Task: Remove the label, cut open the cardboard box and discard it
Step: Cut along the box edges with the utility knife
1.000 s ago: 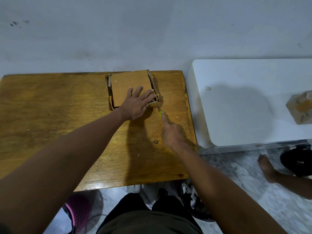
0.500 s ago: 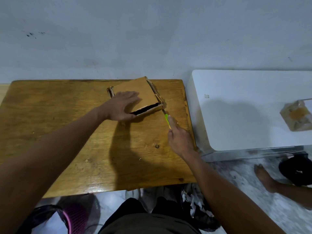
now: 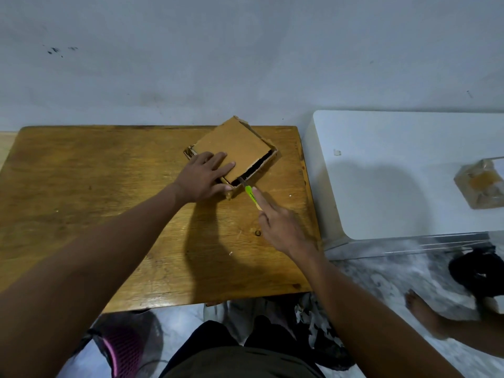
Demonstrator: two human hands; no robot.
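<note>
- Cardboard box lay flat on wooden table; left hand, fingers spread, pinned it against slipping.
- Right hand gripped green utility knife, forefinger along the handle, blade at the open seam.

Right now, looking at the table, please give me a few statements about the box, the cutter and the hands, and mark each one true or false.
1. The left hand lies flat on the cardboard box. True.
2. The right hand holds a red cutter. False: the utility knife has a green handle.
3. The blade tip is at the box's open dark gap. True.
4. The box lies on the white table. False: it lies on the wooden table.
</note>
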